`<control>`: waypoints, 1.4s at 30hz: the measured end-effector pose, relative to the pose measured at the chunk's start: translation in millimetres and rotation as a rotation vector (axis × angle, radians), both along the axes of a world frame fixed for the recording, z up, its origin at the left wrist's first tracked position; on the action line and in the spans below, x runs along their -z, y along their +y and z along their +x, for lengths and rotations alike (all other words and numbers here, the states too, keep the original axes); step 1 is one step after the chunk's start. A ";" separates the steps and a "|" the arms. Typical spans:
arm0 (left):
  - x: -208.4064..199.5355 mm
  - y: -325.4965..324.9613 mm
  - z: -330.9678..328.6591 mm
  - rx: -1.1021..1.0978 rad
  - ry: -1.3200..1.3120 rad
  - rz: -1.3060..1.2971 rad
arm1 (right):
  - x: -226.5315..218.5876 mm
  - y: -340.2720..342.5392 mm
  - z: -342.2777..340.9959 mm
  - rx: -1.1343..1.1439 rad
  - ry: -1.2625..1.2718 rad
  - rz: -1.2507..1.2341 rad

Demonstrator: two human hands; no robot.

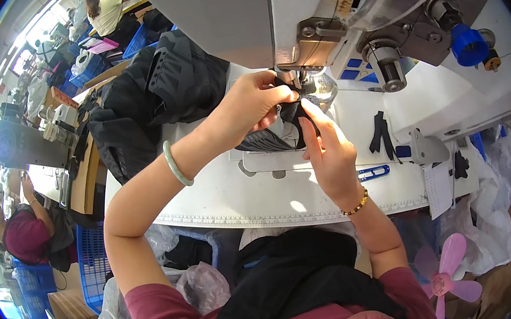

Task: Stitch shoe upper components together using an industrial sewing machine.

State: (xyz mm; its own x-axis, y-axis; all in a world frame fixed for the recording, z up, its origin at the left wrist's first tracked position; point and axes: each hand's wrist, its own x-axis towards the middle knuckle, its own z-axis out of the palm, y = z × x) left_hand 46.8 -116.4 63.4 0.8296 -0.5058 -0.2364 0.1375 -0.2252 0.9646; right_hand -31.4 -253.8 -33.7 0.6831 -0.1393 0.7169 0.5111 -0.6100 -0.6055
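While the left hand (255, 101) pinches black fabric (290, 114) beneath the sewing machine (297, 3) at upper centre, the right hand (330, 151), half open, touches it, grip unclear; black strips (380, 135) and a blue tool (374, 173) lie right of centre, a pink fan (442, 284) lower right.

head-worn fisheye — close above the hands (334, 158), facing down

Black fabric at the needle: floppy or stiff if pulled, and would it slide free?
Probably floppy: the black fabric bends and folds beside the left hand. Likely light, since fingertips alone appear to manage it. It may not slide free cleanly: its upper end sits close under the sewing machine.
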 end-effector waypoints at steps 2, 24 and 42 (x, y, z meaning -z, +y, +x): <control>5.1 0.8 4.1 0.013 0.037 -0.064 | -9.1 1.5 -3.8 0.012 0.015 -0.013; 16.6 6.2 32.4 0.034 0.251 -0.364 | -33.9 2.6 4.3 0.140 0.052 -0.162; 22.9 2.1 35.9 -0.016 0.194 -0.379 | -26.7 -0.2 2.7 -0.034 0.134 0.091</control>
State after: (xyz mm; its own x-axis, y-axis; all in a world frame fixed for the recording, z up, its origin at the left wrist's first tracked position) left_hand 82.6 -114.3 40.6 0.7967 -0.5742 -0.1884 0.3249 0.1441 0.9347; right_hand -28.8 -254.0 -7.1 0.7770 -0.1748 0.6048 0.4416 -0.5334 -0.7214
